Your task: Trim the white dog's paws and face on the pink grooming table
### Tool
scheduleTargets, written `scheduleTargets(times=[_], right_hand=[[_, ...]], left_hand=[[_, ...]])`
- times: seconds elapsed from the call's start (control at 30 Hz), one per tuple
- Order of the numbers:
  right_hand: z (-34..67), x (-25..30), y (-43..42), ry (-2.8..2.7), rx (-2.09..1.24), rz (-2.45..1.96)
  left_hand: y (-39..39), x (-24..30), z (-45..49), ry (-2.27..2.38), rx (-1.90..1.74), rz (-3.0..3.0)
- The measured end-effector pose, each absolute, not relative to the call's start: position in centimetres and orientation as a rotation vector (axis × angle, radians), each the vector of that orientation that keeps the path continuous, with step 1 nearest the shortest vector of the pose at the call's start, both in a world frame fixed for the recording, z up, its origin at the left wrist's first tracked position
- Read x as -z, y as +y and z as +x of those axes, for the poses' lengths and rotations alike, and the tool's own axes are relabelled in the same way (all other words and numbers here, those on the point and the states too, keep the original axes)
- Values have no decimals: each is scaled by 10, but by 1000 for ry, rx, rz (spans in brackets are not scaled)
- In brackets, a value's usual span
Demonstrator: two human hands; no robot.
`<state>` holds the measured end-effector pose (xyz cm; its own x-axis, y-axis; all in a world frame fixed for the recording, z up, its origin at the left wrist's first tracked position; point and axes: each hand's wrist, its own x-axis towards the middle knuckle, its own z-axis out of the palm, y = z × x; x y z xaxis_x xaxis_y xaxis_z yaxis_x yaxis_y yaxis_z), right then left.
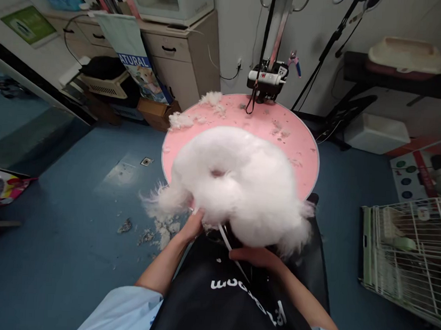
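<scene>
A fluffy white dog is on a round pink grooming table, its rear and flank fur spilling over the near edge. Long purplish-white hair hangs at its left side. My left hand is closed at the lower left of the dog, fingertips sunk in the fur; what they pinch is hidden. Under the dog's near side, my right hand has its fingers across a thin white strip that slants down over my black apron. The strip's kind is unclear.
Clipped fur lies on the table, and more on the blue floor. A grooming post with a looped lead stands at the far edge. A wire cage is right, drawers back left, a white bin back right.
</scene>
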<state>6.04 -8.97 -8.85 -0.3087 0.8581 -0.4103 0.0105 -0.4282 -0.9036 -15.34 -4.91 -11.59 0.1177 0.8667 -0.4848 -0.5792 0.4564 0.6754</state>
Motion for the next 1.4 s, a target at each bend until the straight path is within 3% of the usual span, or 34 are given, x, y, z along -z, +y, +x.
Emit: scheduleTargets(times=[0.1,0.3,0.63,1.4], right_hand=[[60,78,-93,-1141,-1800,-1242],[73,83,-98,-890,-1434,-1334],[65,99,-92,-361,-1631,-1284],[62,97,-48,-684,-1573,-1398]], left_hand=[[-53,120,-149,867,-1053,378],[-54,106,-140,731,-1039,377],[-42,94,-124,671,-1045,333],[-12,102,-128,704,-1060,316]])
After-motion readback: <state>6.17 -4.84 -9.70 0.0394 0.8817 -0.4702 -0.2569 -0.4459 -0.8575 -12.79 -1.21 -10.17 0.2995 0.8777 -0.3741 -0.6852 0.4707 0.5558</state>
